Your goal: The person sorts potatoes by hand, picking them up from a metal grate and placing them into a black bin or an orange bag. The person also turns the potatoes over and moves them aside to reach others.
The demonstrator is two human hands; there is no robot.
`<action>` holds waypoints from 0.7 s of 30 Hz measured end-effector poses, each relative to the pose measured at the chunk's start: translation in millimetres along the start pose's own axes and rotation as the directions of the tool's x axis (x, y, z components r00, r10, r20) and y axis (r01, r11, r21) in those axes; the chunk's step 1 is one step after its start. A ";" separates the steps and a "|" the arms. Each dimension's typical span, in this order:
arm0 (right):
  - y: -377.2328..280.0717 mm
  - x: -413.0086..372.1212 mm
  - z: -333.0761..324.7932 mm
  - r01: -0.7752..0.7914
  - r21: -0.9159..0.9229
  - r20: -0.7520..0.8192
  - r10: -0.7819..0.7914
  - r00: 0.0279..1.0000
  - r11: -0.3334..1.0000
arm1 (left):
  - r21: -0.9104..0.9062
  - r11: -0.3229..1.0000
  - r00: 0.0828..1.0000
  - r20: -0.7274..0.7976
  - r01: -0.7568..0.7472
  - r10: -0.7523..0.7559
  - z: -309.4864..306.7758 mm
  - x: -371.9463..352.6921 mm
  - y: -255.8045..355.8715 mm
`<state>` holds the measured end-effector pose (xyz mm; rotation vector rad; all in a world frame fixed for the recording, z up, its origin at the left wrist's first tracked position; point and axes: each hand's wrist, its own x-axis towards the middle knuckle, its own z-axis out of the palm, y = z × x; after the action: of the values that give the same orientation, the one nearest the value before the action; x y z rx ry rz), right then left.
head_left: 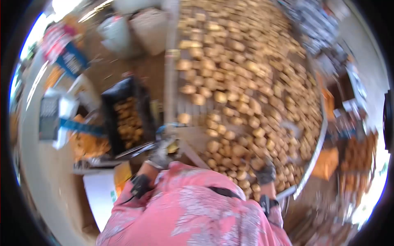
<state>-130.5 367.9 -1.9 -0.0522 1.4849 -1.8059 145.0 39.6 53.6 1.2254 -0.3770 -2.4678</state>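
Probably mid-sort: right hand (266, 172) on potatoes (230, 82) at bench (169, 82) near edge, left hand (162, 153) at its left rail, grips unclear. Next: isolate one potato.

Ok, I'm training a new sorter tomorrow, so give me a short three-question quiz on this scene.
1. True or false: the black crate beside the table has potatoes in it.
2. Where is the right hand? A) over the potatoes on the table B) inside the black crate C) behind the person's back
3. Short answer: which hand is nearer the black crate?

Key: 1 true; 2 A; 3 the left hand, at the table's edge on the crate side.
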 end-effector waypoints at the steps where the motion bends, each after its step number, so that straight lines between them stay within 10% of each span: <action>1: -12.3 -15.8 20.5 0.287 -0.749 0.083 -0.346 0.935 0.597 | -0.011 0.999 0.999 -0.020 0.039 -0.039 -6.2 8.4 -4.7; 2: 14.5 1.2 -8.7 0.164 -0.311 0.032 -0.162 0.986 0.936 | 0.027 0.996 0.987 0.131 0.090 -0.093 -12.6 10.9 -5.1; 4: -22.4 -5.3 34.8 -0.046 0.516 0.040 0.030 0.999 0.855 | 0.140 0.990 0.960 0.278 -0.023 -0.018 17.3 -6.7 -4.4; 12: -66.7 -76.0 58.4 0.013 0.791 0.167 -0.237 0.957 0.612 | 0.622 0.782 0.775 0.480 0.029 -0.410 104.3 -22.7 -63.9; 21: -50.1 -165.1 22.7 0.179 0.824 0.002 -0.319 0.948 0.537 | 0.746 0.538 0.590 0.243 0.394 -0.770 163.0 -77.0 -182.8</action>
<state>-31.5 445.7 118.3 0.0643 0.4025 -2.5119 20.8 249.8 133.1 0.8777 -1.2082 -3.5287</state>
